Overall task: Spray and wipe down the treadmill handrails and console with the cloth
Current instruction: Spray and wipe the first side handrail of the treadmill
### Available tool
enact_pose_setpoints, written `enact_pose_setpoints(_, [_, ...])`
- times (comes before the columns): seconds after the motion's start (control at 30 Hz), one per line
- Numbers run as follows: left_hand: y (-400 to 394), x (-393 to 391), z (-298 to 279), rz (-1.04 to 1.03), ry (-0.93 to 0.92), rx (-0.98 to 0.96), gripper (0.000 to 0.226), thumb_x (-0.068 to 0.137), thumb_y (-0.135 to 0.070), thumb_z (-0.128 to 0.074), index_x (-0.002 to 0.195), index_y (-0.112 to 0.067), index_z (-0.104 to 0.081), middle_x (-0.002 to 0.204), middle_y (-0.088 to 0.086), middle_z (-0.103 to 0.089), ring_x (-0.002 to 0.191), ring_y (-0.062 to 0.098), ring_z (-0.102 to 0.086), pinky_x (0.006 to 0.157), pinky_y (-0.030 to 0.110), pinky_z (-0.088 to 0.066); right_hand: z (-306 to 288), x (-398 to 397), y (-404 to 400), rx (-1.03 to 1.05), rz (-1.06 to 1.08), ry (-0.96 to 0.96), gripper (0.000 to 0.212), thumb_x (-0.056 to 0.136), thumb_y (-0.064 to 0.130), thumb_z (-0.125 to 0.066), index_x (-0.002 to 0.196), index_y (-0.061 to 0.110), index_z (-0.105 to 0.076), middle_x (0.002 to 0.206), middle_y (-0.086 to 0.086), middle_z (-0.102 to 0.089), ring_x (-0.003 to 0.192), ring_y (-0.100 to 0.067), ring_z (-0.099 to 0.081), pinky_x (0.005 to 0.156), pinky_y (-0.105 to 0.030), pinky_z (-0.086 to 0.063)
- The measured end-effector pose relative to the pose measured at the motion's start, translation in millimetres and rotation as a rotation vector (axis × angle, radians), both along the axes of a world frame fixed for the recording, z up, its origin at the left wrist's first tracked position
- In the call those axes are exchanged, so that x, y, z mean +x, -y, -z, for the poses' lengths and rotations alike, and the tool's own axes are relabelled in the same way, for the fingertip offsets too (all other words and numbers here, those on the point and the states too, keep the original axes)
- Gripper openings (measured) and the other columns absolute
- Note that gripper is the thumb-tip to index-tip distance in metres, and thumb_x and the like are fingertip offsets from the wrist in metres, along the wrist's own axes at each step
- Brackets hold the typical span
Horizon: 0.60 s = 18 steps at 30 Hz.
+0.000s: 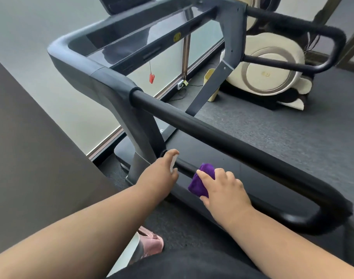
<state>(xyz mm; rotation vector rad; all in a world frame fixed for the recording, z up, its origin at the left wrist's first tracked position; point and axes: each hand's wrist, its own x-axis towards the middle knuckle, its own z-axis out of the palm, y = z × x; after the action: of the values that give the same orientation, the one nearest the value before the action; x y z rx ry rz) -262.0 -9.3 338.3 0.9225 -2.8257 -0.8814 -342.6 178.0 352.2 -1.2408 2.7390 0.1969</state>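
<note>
Grey carpet (293,137), cream exercise bike (272,71), possibly cup (210,85).

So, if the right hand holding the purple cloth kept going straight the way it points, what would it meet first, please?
Most likely the lower handrail bar: the right hand with the purple cloth points up-left at it. Depth is unclear; they may already touch.

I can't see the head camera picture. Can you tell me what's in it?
A person's right hand presses a purple cloth on a treadmill's lower black handrail, while the left hand holds a small white spray bottle beside it.
</note>
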Motion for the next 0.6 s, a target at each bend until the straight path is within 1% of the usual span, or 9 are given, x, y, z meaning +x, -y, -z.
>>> enact_pose_setpoints(0.07, [0.6,-7.7,2.3,0.041,0.037,-0.030,0.049,0.096,-0.030,-0.050,0.136,-0.042,-0.027,0.098,-0.002,-0.057,0.071,0.015,-0.059,0.064,0.035,-0.051,1.8,-0.1,1.1,0.022,0.007,-0.008,0.076,0.090,0.058,-0.056,0.153,0.039,-0.018,0.123,-0.006,-0.039,0.103,-0.026,-0.044,0.085,-0.042,-0.045])
enact_pose_setpoints(0.2, [-0.7,-16.3,8.1,0.060,0.085,-0.029,0.048,0.096,-0.025,-0.050,0.138,-0.037,-0.030,0.103,0.002,-0.061,0.074,0.017,-0.060,0.062,0.034,-0.048,4.5,-2.0,-1.1,0.018,-0.001,0.010,0.075,0.091,0.054,-0.058,0.153,0.039,-0.018,0.128,-0.006,-0.037,0.106,-0.027,-0.043,0.088,-0.042,-0.045])
enact_pose_setpoints(0.3, [-3.5,-16.6,11.5,0.057,0.091,-0.019,0.046,0.096,-0.026,-0.049,0.137,-0.036,-0.031,0.102,0.002,-0.060,0.079,0.020,-0.061,0.069,0.039,-0.053,1.5,-3.7,-3.8,-0.015,-0.013,0.045,0.072,0.093,0.050,-0.058,0.152,0.040,-0.018,0.128,-0.006,-0.038,0.106,-0.026,-0.043,0.089,-0.042,-0.046])
enact_pose_setpoints(0.37, [-6.0,-14.6,13.5,0.049,0.060,-0.020,0.045,0.095,-0.029,-0.050,0.135,-0.038,-0.030,0.100,0.001,-0.060,0.078,0.020,-0.060,0.068,0.037,-0.050,-4.9,-4.2,-8.4,-0.049,-0.009,0.079,0.070,0.092,0.049,-0.059,0.151,0.041,-0.021,0.125,-0.003,-0.040,0.106,-0.026,-0.045,0.088,-0.041,-0.047])
enact_pose_setpoints(0.47, [-14.3,-10.0,14.1,0.023,-0.007,0.011,0.049,0.093,-0.034,-0.051,0.135,-0.044,-0.029,0.089,-0.004,-0.056,0.072,0.016,-0.057,0.061,0.032,-0.041,-26.3,-7.0,-24.3,-0.147,0.051,0.089,0.069,0.087,0.050,-0.064,0.147,0.043,-0.030,0.120,0.001,-0.045,0.105,-0.025,-0.049,0.085,-0.039,-0.049])
enact_pose_setpoints(0.53, [-27.4,-6.1,13.2,0.035,-0.029,0.030,0.049,0.091,-0.036,-0.052,0.132,-0.049,-0.029,0.085,-0.007,-0.053,0.070,0.015,-0.057,0.061,0.031,-0.040,-44.9,-14.0,-38.2,-0.211,0.125,0.093,0.067,0.085,0.050,-0.066,0.143,0.046,-0.033,0.123,0.002,-0.053,0.108,-0.026,-0.056,0.087,-0.040,-0.051])
enact_pose_setpoints(0.6, [-46.7,-4.3,12.7,0.070,-0.029,0.048,0.048,0.089,-0.038,-0.052,0.130,-0.052,-0.029,0.085,-0.010,-0.053,0.067,0.012,-0.056,0.059,0.031,-0.041,-58.5,-19.9,-53.4,-0.190,0.221,0.104,0.064,0.087,0.050,-0.063,0.142,0.046,-0.029,0.132,0.004,-0.056,0.115,-0.027,-0.059,0.091,-0.038,-0.051])
